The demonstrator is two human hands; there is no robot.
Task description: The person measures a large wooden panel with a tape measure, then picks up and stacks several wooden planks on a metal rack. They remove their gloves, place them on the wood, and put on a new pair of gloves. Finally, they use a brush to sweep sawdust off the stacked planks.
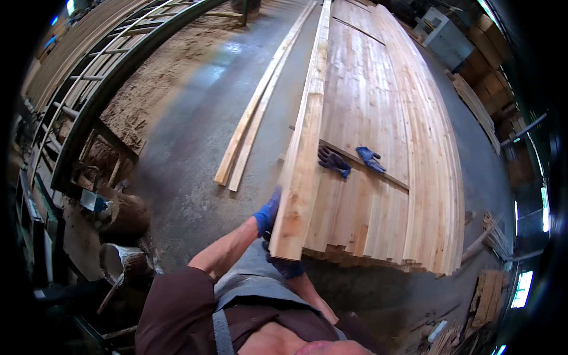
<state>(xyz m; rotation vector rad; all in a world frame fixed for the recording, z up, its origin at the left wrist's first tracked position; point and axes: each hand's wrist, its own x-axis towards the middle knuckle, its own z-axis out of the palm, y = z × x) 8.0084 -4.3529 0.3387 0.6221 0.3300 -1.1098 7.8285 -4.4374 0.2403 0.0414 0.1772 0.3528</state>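
A long pale wooden board (297, 204) runs away from me along the left side of a wide stack of boards (429, 160). My left hand (269, 210), in a blue work glove, grips the board's left side near its close end. Below that end is my right hand (286, 267), also gloved, holding the board from underneath. The board hides most of the right hand's fingers. On the stack, beside a thin crosswise strip (387, 176), lie a dark glove with blue (334, 161) and a blue glove (370, 158).
Two narrow boards (260, 112) lie on the concrete floor (183, 136) to the left. Farther left stand a roller conveyor (74, 109), sawdust (133, 97) and a cylindrical container (121, 261). Wood scraps (488, 296) lie at the right, with a grey cabinet (444, 38) farther back.
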